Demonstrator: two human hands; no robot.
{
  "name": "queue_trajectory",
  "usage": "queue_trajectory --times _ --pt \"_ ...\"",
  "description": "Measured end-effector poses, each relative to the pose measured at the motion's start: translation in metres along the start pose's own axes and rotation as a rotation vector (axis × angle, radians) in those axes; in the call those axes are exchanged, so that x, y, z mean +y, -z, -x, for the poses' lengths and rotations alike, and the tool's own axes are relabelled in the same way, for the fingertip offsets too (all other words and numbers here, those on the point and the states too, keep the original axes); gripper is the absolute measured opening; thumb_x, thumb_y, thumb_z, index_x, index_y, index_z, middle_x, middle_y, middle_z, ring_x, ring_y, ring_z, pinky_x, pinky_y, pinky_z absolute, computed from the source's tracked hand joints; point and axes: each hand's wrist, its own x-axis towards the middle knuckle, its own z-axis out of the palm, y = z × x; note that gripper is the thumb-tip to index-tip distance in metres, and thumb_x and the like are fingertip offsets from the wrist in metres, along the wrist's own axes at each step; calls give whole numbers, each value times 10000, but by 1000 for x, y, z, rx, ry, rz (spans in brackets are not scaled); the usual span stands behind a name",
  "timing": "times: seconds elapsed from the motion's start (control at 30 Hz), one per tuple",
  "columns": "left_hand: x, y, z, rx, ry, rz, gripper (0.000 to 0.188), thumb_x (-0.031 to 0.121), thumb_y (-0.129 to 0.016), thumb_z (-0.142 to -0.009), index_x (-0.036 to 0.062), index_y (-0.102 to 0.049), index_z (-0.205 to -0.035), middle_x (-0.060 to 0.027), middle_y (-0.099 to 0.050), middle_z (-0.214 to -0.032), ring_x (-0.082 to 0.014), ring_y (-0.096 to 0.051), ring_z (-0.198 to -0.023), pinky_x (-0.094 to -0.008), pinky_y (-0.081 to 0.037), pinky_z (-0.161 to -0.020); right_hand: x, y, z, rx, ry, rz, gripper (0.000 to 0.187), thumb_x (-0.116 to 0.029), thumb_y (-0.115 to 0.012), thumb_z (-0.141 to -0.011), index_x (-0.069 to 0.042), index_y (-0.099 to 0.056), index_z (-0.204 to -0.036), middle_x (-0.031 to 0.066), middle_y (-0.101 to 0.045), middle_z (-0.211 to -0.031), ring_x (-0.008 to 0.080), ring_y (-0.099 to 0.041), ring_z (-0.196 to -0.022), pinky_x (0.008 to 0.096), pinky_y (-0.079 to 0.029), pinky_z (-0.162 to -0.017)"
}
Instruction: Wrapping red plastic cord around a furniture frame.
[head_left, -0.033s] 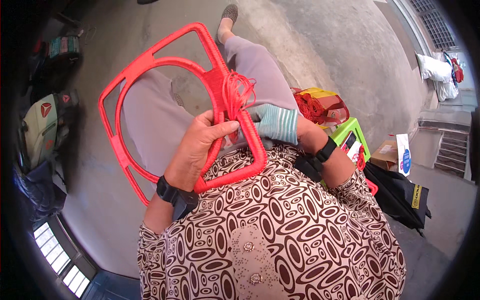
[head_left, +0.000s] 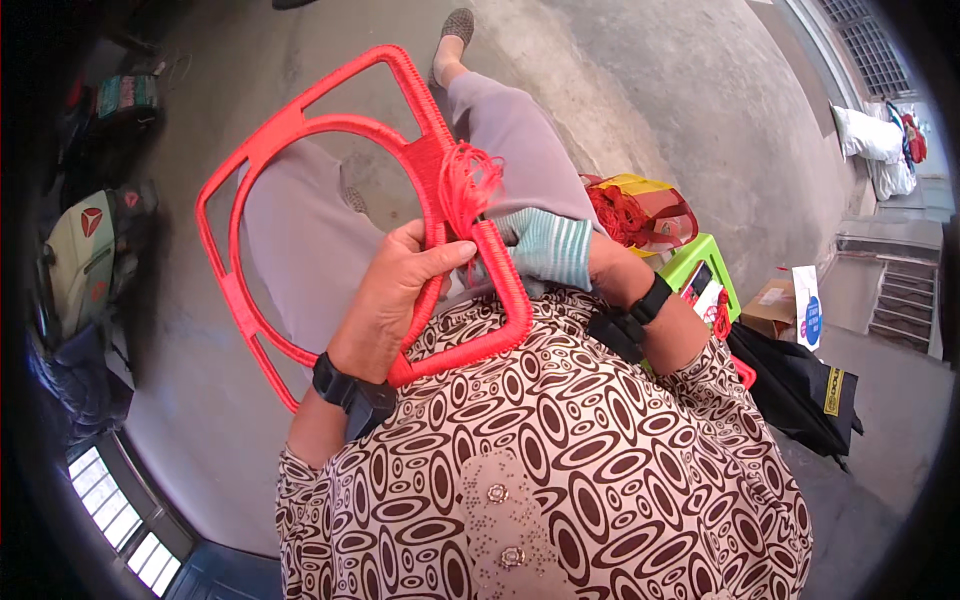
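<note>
A red cord-wrapped frame [head_left: 432, 172], squarish outside with a round ring within, lies tilted over my lap. My left hand [head_left: 400, 285] is closed on its near right part, thumb on top near the inner bar. A looped bundle of red cord [head_left: 466, 185] hangs at the frame's right side, just above my thumb. Against that same side is my right hand [head_left: 550, 248], in a pale blue and white striped glove with grey fingers. Those fingers curl in behind the frame's edge, partly hidden, so what they grip does not show.
To my right stand a yellow-and-red bag [head_left: 650, 215] of red cord and a green stool [head_left: 705, 265] with small items on it. Beyond lie a black umbrella [head_left: 800, 400] and a cardboard box [head_left: 770, 305]. A scooter [head_left: 85, 255] stands at far left.
The cord bundle has shifted slightly left and its loops look tighter. My right hand has turned a little at the frame's edge. The left hand holds its place.
</note>
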Motion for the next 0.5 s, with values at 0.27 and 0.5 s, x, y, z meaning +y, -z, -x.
queue_trajectory --times 0.27,0.5 --pt "10 -2 8 -26 5 -107 259 37 -693 -793 23 -570 -1021 -18 -609 -773 -38 -520 -532 -160 -391 -402 45 53 16 475 487 -522 265 -246 -636 -824 -25 -659 -968 139 -638 -1089 138 -572 -830 269 -450 -702" --pt "9 -4 6 3 -19 -70 233 46 -671 -815 19 -561 -1019 -11 -562 -662 -39 -477 -459 -160 -372 -387 95 143 91 294 1228 -1094 196 -197 -501 -937 -34 -539 -1038 59 -583 -904 159 -571 -771 279 -493 -666"
